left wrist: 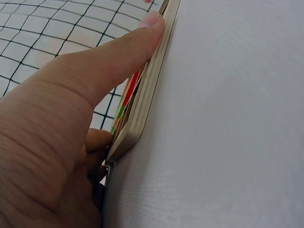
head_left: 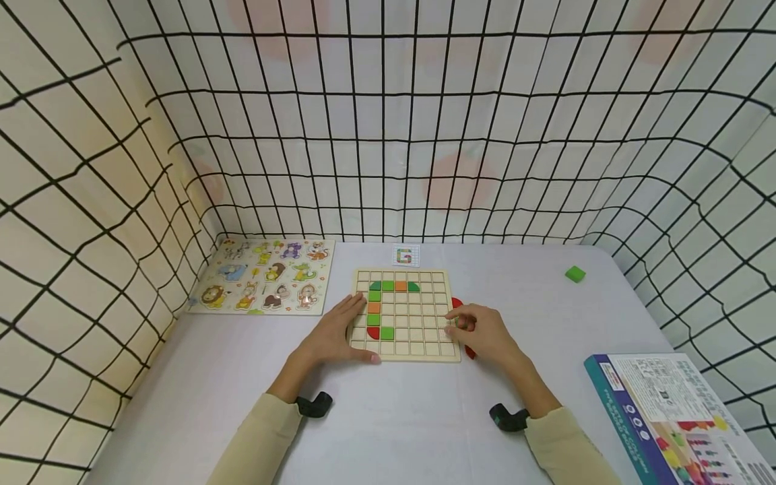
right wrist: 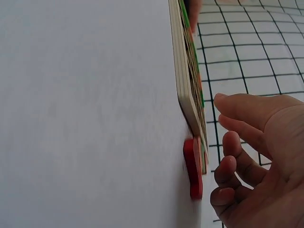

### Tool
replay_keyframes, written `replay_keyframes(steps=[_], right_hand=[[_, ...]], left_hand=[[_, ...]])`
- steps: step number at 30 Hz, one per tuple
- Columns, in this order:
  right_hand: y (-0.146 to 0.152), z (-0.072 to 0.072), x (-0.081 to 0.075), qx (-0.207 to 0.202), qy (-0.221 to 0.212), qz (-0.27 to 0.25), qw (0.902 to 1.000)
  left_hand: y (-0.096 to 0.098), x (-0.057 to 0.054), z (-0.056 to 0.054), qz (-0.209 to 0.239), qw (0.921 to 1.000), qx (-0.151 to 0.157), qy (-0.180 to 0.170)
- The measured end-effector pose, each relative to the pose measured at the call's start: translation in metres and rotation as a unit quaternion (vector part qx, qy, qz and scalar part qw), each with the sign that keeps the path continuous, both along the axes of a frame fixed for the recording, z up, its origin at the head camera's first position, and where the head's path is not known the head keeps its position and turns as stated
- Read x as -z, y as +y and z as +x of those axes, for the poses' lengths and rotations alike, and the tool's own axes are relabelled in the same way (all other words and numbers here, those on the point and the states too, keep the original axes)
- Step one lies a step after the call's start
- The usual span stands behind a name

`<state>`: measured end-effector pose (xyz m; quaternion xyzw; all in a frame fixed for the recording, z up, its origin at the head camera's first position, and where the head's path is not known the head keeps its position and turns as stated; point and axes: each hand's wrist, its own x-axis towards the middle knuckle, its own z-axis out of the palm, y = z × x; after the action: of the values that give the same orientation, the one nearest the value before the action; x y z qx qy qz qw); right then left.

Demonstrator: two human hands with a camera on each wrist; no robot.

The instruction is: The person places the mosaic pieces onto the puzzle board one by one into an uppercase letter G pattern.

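Note:
A wooden grid board [head_left: 418, 337] lies on the white table, with green, orange and red pieces set in its left and upper cells. Along the board's left side rests my left hand [head_left: 330, 335], fingers extended and thumb at the front edge; the left wrist view shows that thumb [left wrist: 118, 54] against the wooden rim. Over the board's right edge hovers my right hand [head_left: 485, 331], fingers loosely bent. No piece shows between its fingers [right wrist: 242, 107] in the right wrist view. Beside the board, partly hidden by this hand, are red pieces [head_left: 457, 302]; one red piece [right wrist: 193, 168] stands out below.
Behind the board lies a small pattern card [head_left: 406, 255] with a coloured G. An animal puzzle board [head_left: 261, 276] is at the back left. A green block [head_left: 575, 274] sits at the right, with a printed box [head_left: 661, 384] nearer. Black wire mesh [head_left: 382, 141] surrounds the table.

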<state>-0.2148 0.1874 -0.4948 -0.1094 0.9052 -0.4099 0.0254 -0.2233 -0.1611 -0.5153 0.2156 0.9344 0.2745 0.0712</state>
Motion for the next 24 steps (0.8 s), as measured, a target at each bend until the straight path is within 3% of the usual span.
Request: replay_keyframes(steps=[15,24], right_hand=[[0.034,0.002,0.005,0.04,-0.017,0.044,0.9981],[0.053,-0.002,0.005,0.074,-0.004,0.051,0.996]], left_hand=[[0.001,-0.004,0.002,0.002,0.9999,0.006,0.014],[0.001,-0.004,0.003,-0.001,0.9999,0.007,0.01]])
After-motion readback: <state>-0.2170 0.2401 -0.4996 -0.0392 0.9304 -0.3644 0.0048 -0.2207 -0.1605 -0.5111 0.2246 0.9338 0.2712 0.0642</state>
